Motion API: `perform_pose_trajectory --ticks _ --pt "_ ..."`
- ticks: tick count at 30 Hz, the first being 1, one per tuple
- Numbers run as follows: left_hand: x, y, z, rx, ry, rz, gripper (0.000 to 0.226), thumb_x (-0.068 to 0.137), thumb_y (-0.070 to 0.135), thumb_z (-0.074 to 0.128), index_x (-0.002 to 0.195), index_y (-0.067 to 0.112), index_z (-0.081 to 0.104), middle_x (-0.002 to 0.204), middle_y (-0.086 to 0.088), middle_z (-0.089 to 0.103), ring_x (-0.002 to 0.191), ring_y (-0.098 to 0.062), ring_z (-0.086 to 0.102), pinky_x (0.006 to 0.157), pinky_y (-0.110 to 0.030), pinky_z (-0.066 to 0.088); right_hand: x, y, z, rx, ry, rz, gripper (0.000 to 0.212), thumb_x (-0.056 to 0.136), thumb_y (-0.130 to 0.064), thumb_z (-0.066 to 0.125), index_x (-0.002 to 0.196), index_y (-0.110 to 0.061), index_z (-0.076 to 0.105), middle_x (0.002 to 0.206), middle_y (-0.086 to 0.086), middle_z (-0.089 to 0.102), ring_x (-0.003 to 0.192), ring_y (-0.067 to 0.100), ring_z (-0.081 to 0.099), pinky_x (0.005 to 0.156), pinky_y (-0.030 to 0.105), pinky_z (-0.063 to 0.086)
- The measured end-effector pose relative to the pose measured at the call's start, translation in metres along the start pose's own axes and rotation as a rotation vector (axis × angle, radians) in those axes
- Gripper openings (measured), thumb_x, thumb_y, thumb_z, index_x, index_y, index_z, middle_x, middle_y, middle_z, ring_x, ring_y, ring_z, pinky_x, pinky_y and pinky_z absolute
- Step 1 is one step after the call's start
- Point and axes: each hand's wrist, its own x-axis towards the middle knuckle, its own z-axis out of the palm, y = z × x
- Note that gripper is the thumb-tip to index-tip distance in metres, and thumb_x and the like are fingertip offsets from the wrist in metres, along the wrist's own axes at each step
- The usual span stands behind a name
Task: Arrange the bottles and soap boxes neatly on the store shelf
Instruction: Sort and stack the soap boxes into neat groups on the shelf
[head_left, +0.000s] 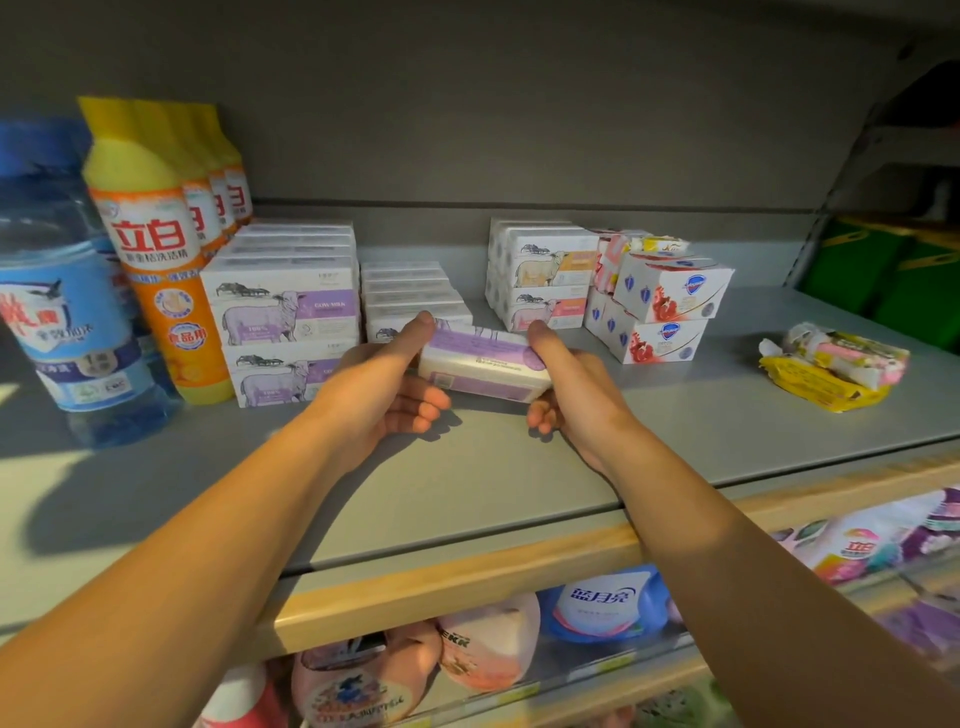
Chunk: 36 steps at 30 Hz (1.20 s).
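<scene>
A purple-and-white soap box (480, 364) is held tilted just above the grey shelf (467, 483), in front of a low single-layer row of the same boxes (410, 293). My left hand (387, 384) grips its left end and my right hand (563, 387) grips its right end. To the left stands a two-high stack of purple sheep soap boxes (283, 317). Behind on the right are orange sheep soap boxes (543, 278) and red-and-white soap boxes (660, 306). Yellow-orange detergent bottles (156, 249) and a blue bottle (67, 301) stand at far left.
Loose yellow and pink wrapped soap packs (831, 364) lie on the right of the shelf. A wooden front edge (467, 577) runs below my forearms. The shelf beneath holds pouches and round detergent bottles (602, 603). Green boxes (883, 270) sit on the neighbouring shelf.
</scene>
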Motion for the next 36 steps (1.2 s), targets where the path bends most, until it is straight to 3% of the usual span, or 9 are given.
perform_pose_trajectory --ticks 3,5,8,12,14,17,19,26,36 --pt "0.001 -0.002 0.000 -0.043 -0.036 0.021 0.048 0.084 0.052 0.068 0.103 0.008 0.066 0.076 -0.017 0.070 0.056 -0.025 0.061 0.053 -0.029 0.054 -0.001 0.002 -0.002 0.118 -0.038 -0.092 0.018 0.088 -0.026 0.063 0.102 -0.017 0.067 0.092 0.011 0.070 0.071 0.021 0.069 0.059 0.030 0.054" --pt "0.001 -0.005 0.003 -0.012 -0.037 0.064 0.040 0.085 0.045 0.071 0.108 0.013 0.067 0.087 -0.014 0.071 0.061 -0.025 0.065 0.059 -0.033 0.057 -0.002 0.006 -0.005 0.109 -0.046 -0.210 0.042 0.085 -0.006 0.067 0.123 -0.023 0.059 0.116 0.003 0.067 0.093 0.018 0.071 0.072 0.027 0.056" --pt "0.000 -0.009 0.005 0.069 0.041 0.165 0.020 0.086 0.034 0.072 0.103 0.024 0.067 0.096 -0.003 0.073 0.072 -0.020 0.072 0.064 -0.038 0.060 -0.005 0.011 -0.002 -0.015 -0.043 -0.328 0.076 0.080 0.002 0.072 0.142 -0.029 0.041 0.132 -0.003 0.058 0.100 0.017 0.069 0.081 0.027 0.057" --pt "-0.002 -0.006 0.006 0.347 0.082 0.452 0.011 0.086 0.021 0.073 0.095 0.026 0.068 0.089 0.011 0.074 0.084 -0.004 0.070 0.071 -0.021 0.056 -0.003 0.013 0.002 -0.227 0.040 -0.425 0.080 0.077 0.004 0.073 0.143 -0.027 0.040 0.138 0.005 0.047 0.118 0.021 0.057 0.099 0.040 0.051" --pt "-0.005 -0.004 0.006 0.414 0.073 0.573 0.028 0.083 0.017 0.076 0.108 0.024 0.067 0.102 0.008 0.072 0.093 -0.007 0.068 0.079 -0.022 0.054 -0.003 0.014 0.003 -0.323 0.088 -0.486 0.071 0.079 -0.002 0.073 0.140 -0.026 0.045 0.135 0.005 0.048 0.121 0.019 0.052 0.103 0.032 0.047" --pt "-0.010 -0.001 0.007 0.492 0.078 0.704 0.046 0.074 0.028 0.076 0.119 0.028 0.064 0.107 0.016 0.068 0.098 0.000 0.064 0.079 -0.018 0.053 -0.003 0.014 0.004 -0.415 0.142 -0.578 0.061 0.081 -0.009 0.075 0.136 -0.020 0.051 0.129 0.005 0.054 0.113 0.009 0.049 0.091 0.001 0.036" --pt "-0.014 0.001 0.009 0.502 0.070 0.749 0.047 0.072 0.029 0.075 0.116 0.037 0.062 0.105 0.026 0.065 0.098 0.005 0.061 0.078 -0.019 0.054 -0.003 0.013 0.003 -0.437 0.179 -0.603 0.057 0.081 -0.008 0.076 0.133 -0.018 0.053 0.126 0.005 0.056 0.109 0.004 0.046 0.087 -0.003 0.031" --pt "-0.010 -0.003 0.004 0.498 0.100 0.639 0.037 0.081 0.019 0.078 0.116 0.022 0.066 0.107 0.009 0.072 0.097 -0.004 0.067 0.085 -0.029 0.056 -0.007 0.011 0.001 -0.363 0.168 -0.607 0.055 0.081 -0.008 0.074 0.131 -0.021 0.056 0.123 -0.001 0.051 0.109 0.003 0.048 0.086 0.002 0.039" --pt "-0.013 -0.007 0.001 1.043 0.136 0.406 0.029 0.091 0.043 0.062 0.097 0.015 0.069 0.091 -0.002 0.074 0.087 -0.022 0.067 0.079 -0.036 0.052 -0.005 0.011 0.002 -0.569 0.131 -0.531 0.050 0.083 -0.009 0.071 0.130 -0.020 0.060 0.131 0.003 0.050 0.117 0.015 0.052 0.099 0.020 0.040"
